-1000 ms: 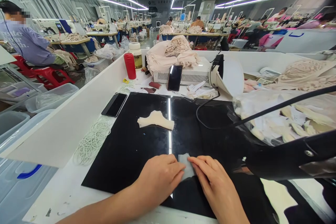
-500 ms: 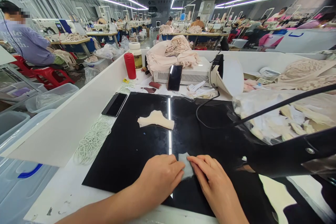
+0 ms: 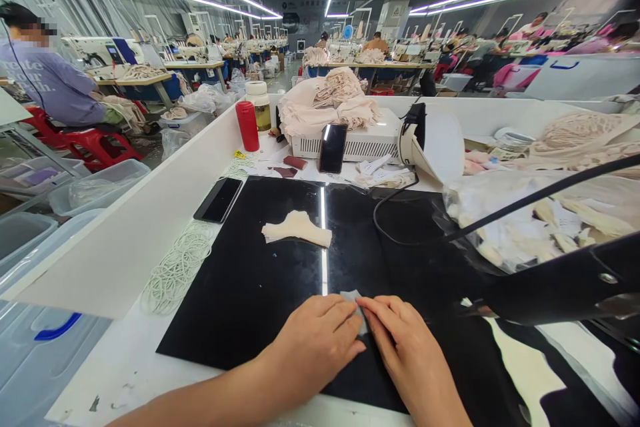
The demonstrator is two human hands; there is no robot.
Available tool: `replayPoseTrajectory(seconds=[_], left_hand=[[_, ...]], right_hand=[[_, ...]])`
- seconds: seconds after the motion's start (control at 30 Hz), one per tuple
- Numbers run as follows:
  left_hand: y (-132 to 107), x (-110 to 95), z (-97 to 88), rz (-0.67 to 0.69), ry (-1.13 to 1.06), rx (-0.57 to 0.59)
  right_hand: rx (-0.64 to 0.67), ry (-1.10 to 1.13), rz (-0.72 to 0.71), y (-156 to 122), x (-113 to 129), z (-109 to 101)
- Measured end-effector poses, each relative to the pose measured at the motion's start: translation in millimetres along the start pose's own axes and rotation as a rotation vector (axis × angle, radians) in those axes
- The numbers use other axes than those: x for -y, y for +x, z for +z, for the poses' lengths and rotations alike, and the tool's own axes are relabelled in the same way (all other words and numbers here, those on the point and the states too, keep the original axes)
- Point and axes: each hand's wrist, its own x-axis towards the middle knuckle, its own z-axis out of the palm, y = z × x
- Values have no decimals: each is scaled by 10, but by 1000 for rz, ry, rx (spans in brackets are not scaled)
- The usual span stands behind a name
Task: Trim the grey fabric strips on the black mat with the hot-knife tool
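A small light grey piece of fabric lies at the front of the black mat, mostly hidden by my hands. My left hand covers its left part, fingers bent together and holding it. Thumb and forefinger of my right hand pinch the piece along its right edge. The two hands nearly meet at the fingertips. Farther back on the mat lies a cream cut piece of fabric with a narrow grey edge showing.
A dark machine arm reaches in from the right, with cream pieces beneath it. A black cable crosses the mat's back. Pale elastic loops and a phone lie left. A co-worker sits beyond the white partition.
My left hand has slid right over the grey piece, covering more of it. The right hand stays nearly in place. At the right, the machine arm and cream pieces beneath it have shifted slightly.
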Motion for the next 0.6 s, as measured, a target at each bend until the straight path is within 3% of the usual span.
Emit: replayPoseTrajectory(seconds=[0.3,0.4,0.5,0.6], left_hand=[[0,21,20,-7,3,-14],[6,23,19,-10,11,-11],[11,27,20,-8,3,-32],[13,33,18,-11,-33,-50]], right_hand=[[24,-12,10,-10,-8,3],[-40,-37,-26,4,10,-23],[-154,-17,-83,-38,95,-163],[-202,158,-64,-198,228,-379]])
